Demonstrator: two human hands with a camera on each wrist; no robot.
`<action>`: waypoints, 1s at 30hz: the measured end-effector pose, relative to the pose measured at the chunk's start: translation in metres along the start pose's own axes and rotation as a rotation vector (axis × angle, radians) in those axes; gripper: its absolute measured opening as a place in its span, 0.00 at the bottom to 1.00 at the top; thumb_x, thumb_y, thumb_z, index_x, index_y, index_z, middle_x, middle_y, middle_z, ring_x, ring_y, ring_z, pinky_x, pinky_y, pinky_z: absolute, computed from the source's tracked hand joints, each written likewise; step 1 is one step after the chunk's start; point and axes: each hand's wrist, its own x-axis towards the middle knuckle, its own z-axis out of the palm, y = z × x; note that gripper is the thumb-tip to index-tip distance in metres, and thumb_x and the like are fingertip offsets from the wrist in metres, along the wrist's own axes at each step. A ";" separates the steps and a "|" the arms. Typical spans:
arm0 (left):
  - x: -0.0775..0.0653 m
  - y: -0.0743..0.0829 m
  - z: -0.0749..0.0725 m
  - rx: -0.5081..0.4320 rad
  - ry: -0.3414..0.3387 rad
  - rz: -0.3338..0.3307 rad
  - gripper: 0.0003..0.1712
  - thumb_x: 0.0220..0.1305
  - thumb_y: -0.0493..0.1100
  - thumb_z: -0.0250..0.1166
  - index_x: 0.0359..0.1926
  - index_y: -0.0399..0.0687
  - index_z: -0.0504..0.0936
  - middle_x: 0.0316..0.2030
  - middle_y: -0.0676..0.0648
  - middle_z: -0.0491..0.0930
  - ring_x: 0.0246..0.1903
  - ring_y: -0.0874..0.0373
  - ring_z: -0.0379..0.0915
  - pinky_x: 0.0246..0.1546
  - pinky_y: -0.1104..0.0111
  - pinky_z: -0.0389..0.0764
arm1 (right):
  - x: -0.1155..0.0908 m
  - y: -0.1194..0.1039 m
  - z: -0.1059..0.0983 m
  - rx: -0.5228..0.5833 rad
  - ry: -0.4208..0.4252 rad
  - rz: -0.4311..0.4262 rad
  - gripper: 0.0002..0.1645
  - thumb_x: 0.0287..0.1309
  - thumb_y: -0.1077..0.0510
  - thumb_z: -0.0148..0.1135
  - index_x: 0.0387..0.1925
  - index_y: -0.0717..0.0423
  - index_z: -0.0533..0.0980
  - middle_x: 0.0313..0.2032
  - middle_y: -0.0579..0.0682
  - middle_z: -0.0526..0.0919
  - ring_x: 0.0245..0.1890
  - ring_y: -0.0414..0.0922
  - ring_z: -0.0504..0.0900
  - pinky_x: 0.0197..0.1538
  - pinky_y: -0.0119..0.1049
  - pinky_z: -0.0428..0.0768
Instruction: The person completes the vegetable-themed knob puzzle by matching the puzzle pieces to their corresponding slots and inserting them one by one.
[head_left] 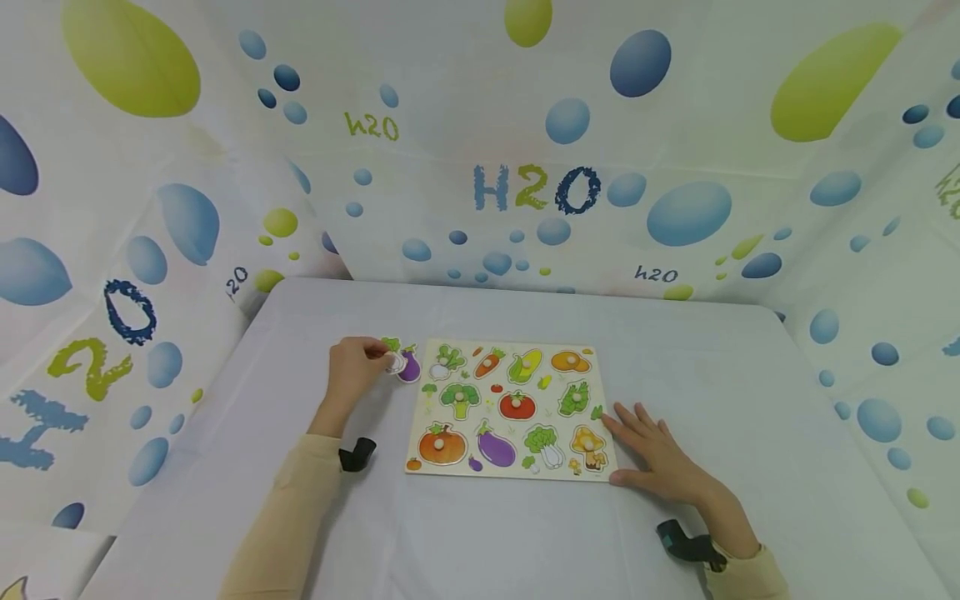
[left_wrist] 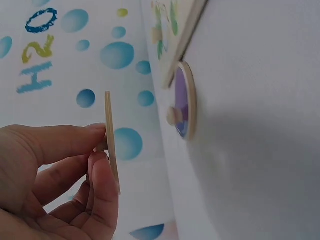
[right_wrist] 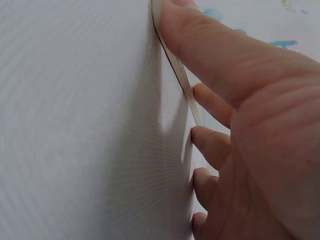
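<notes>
My left hand (head_left: pixel 356 367) pinches a thin wooden puzzle piece (left_wrist: pixel 111 145) with white and green on its face, by its back-left side of the board. The left wrist view shows that piece edge-on. Close beside it, an eggplant puzzle piece (head_left: pixel 410 367) with a round knob lies on the table, next to the board's left edge. The wooden vegetable puzzle board (head_left: pixel 472 350) lies flat. My right hand (head_left: pixel 656 454) rests spread at the board's right edge, thumb and a finger touching it, other fingertips (right_wrist: pixel 200 177) on the cloth.
On the board, several vegetable pieces have knobs; the purple eggplant shape (head_left: pixel 496 445) and leafy green shape (head_left: pixel 544 446) show none. A white cloth (head_left: pixel 517 533) covers the table, and a patterned curtain (head_left: pixel 450 183) hangs behind it.
</notes>
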 end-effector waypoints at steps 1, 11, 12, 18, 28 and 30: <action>-0.001 0.003 0.001 0.004 -0.006 -0.001 0.10 0.58 0.35 0.67 0.38 0.31 0.86 0.34 0.35 0.85 0.33 0.48 0.78 0.30 0.69 0.74 | 0.000 0.000 0.000 0.000 0.000 0.000 0.53 0.49 0.39 0.70 0.73 0.51 0.60 0.75 0.62 0.52 0.74 0.69 0.40 0.67 0.73 0.38; -0.022 0.044 0.029 -0.017 -0.089 0.097 0.08 0.56 0.36 0.70 0.37 0.35 0.86 0.32 0.40 0.84 0.32 0.52 0.77 0.32 0.66 0.78 | -0.002 0.000 0.000 0.005 0.001 0.000 0.52 0.49 0.39 0.70 0.73 0.50 0.60 0.75 0.62 0.52 0.74 0.69 0.40 0.67 0.73 0.38; -0.025 0.048 0.032 -0.024 -0.099 0.115 0.08 0.56 0.36 0.71 0.36 0.35 0.86 0.32 0.41 0.84 0.32 0.52 0.76 0.33 0.66 0.78 | -0.002 0.000 0.000 0.005 0.002 -0.001 0.52 0.49 0.39 0.70 0.73 0.50 0.60 0.75 0.62 0.52 0.74 0.69 0.40 0.67 0.73 0.38; -0.043 0.074 0.048 -0.038 -0.171 0.189 0.05 0.56 0.36 0.71 0.34 0.38 0.86 0.30 0.45 0.83 0.31 0.56 0.74 0.35 0.66 0.79 | -0.002 -0.002 -0.001 0.016 -0.002 -0.009 0.52 0.51 0.39 0.69 0.73 0.51 0.60 0.75 0.62 0.51 0.74 0.69 0.39 0.67 0.73 0.37; -0.067 0.101 0.075 -0.024 -0.281 0.327 0.02 0.57 0.37 0.70 0.28 0.43 0.87 0.24 0.51 0.81 0.25 0.63 0.70 0.29 0.73 0.73 | -0.001 -0.001 -0.001 0.008 -0.004 -0.013 0.52 0.51 0.40 0.69 0.73 0.51 0.60 0.75 0.62 0.51 0.74 0.69 0.39 0.67 0.73 0.37; -0.071 0.104 0.079 -0.023 -0.297 0.350 0.02 0.56 0.36 0.70 0.27 0.44 0.86 0.23 0.52 0.81 0.24 0.64 0.69 0.27 0.75 0.72 | -0.001 -0.001 -0.001 0.006 -0.003 -0.013 0.52 0.50 0.40 0.69 0.73 0.51 0.60 0.75 0.62 0.51 0.74 0.69 0.39 0.67 0.73 0.37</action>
